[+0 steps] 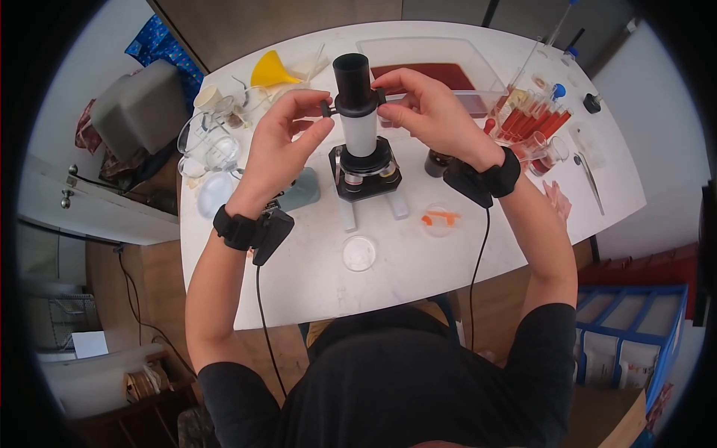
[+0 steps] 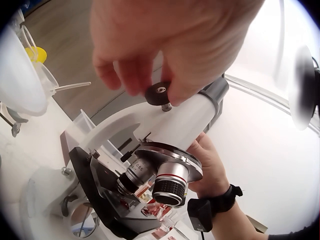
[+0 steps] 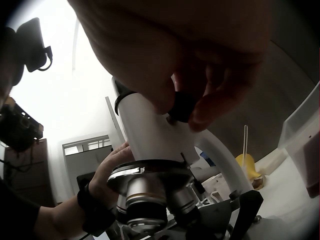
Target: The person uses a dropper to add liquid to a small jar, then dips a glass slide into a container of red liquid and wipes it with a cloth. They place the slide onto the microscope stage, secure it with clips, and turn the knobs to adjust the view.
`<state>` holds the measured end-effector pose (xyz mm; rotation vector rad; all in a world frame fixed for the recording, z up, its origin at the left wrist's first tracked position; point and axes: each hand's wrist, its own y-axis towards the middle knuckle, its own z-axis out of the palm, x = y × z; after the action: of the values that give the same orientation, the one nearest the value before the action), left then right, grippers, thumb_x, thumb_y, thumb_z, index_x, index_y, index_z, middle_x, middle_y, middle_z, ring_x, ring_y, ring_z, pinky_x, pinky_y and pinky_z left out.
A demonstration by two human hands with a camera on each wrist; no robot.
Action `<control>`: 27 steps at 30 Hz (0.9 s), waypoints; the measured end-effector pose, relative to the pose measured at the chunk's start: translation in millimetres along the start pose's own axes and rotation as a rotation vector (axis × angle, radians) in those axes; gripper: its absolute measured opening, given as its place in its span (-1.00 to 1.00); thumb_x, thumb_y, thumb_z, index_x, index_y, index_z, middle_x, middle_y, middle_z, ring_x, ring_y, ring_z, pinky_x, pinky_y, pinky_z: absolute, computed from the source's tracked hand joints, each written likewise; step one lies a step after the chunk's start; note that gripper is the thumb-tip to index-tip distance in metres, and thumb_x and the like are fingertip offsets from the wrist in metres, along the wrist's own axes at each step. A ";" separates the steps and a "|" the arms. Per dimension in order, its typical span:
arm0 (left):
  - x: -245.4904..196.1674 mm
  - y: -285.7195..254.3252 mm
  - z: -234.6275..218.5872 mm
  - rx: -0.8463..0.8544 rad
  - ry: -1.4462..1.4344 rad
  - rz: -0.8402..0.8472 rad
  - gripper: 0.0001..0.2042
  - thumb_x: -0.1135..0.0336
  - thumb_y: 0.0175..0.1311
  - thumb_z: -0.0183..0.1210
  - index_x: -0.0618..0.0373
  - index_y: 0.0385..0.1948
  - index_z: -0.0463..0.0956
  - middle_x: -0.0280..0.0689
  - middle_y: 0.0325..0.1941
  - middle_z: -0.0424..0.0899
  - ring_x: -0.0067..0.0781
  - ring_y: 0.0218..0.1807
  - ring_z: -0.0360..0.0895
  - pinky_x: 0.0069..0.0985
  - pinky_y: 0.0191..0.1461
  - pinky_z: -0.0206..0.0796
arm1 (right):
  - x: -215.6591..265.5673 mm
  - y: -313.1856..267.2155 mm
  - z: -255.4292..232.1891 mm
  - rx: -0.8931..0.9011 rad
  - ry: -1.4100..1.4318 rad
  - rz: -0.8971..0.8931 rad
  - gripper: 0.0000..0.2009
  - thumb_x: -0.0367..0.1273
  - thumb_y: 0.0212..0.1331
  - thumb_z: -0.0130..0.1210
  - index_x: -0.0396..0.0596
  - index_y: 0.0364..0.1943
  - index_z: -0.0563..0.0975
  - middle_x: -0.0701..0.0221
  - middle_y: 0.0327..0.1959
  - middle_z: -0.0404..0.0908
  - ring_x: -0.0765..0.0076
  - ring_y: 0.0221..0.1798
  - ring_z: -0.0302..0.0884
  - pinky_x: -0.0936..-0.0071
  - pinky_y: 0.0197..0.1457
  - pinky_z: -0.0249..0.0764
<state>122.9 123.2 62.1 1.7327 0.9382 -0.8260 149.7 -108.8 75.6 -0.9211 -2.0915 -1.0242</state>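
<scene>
A white and black microscope (image 1: pixel 360 134) stands upright on the table, its eyepiece tube (image 1: pixel 351 75) toward the top. My left hand (image 1: pixel 287 138) pinches the black focus knob (image 2: pixel 159 93) on the left side between thumb and fingers. On the opposite side, my right hand (image 1: pixel 441 116) holds the other focus knob (image 3: pixel 182 106) between thumb and fingertips. Below the tube, metal objectives (image 2: pixel 170 185) hang from the round nosepiece over the black stage (image 2: pixel 107 205). A small clear dish (image 1: pixel 360 254) lies in front of the base, and a dish with orange pieces (image 1: pixel 441 219) sits to its right.
At the right stand test tubes of red liquid (image 1: pixel 526 119), with tweezers (image 1: pixel 590 183) nearby. Behind the microscope is a clear tray (image 1: pixel 478 56) with dark red contents. Glassware (image 1: pixel 220 149) and a yellow funnel (image 1: pixel 270 69) crowd the left. Cables hang from both wrist cameras.
</scene>
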 end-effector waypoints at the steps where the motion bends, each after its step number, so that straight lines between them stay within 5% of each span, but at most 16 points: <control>1: -0.9 0.4 0.6 -0.007 -0.069 -0.034 -0.73 0.36 0.27 0.12 0.20 -0.03 0.44 -0.29 -0.09 0.57 -0.52 -0.07 0.51 -0.58 0.06 0.34 | 1.5 0.2 0.0 0.005 0.048 0.067 -0.69 -0.30 0.18 0.10 -0.21 -0.07 0.47 0.33 -0.30 0.57 0.54 -0.45 0.51 0.57 -0.42 0.43; 4: -3.0 2.6 0.0 0.009 -0.078 -0.195 -0.73 0.33 0.29 0.11 0.23 -0.03 0.44 -0.29 -0.12 0.58 -0.53 -0.06 0.51 -0.61 0.06 0.32 | 7.4 0.1 0.8 0.014 0.132 0.203 -0.69 -0.29 0.17 0.10 -0.22 -0.08 0.48 0.30 -0.33 0.58 0.51 -0.44 0.52 0.57 -0.38 0.44; 13: -1.2 -1.2 4.6 -0.022 -0.036 -0.093 -0.73 0.34 0.33 0.06 0.26 0.00 0.42 -0.28 -0.08 0.56 -0.52 -0.02 0.49 -0.61 0.09 0.30 | 1.8 -3.1 5.1 -0.042 -0.047 0.060 -0.67 -0.29 0.15 0.09 -0.27 -0.10 0.51 0.16 -0.25 0.61 0.19 -0.30 0.58 0.42 -0.18 0.49; 16: 0.3 -4.2 6.0 -0.031 -0.043 -0.113 -0.68 0.35 0.33 0.06 0.24 0.07 0.39 -0.27 -0.01 0.53 -0.50 0.03 0.45 -0.58 0.14 0.26 | -6.6 -16.7 5.5 -0.065 -0.202 -0.044 -0.61 -0.30 0.19 0.09 -0.17 0.08 0.43 0.34 -0.19 0.61 0.61 -0.33 0.53 0.67 -0.35 0.42; 17: -0.1 -6.2 7.1 -0.040 -0.020 -0.111 -0.67 0.35 0.33 0.06 0.24 0.08 0.38 -0.28 -0.01 0.53 -0.50 0.04 0.45 -0.57 0.15 0.25 | 2.2 -25.5 -1.4 -0.045 -0.229 0.000 -0.57 -0.33 0.16 0.09 -0.19 0.12 0.39 0.28 -0.11 0.60 0.61 -0.32 0.51 0.69 -0.29 0.41; 27: -30.3 -65.9 13.3 -0.177 0.106 -0.145 -0.61 0.42 0.36 -0.07 0.22 0.22 0.24 -0.22 0.13 0.43 -0.49 0.12 0.37 -0.56 0.21 0.17 | 69.8 -234.7 -78.9 -0.180 0.213 0.139 -0.67 -0.46 -0.01 0.13 -0.23 -0.10 0.52 0.30 -0.23 0.62 0.54 -0.40 0.51 0.65 -0.38 0.38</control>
<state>49.5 119.8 55.9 1.5810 1.1836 -0.7251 -58.7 -259.6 75.6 -0.9837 -1.7582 -1.1951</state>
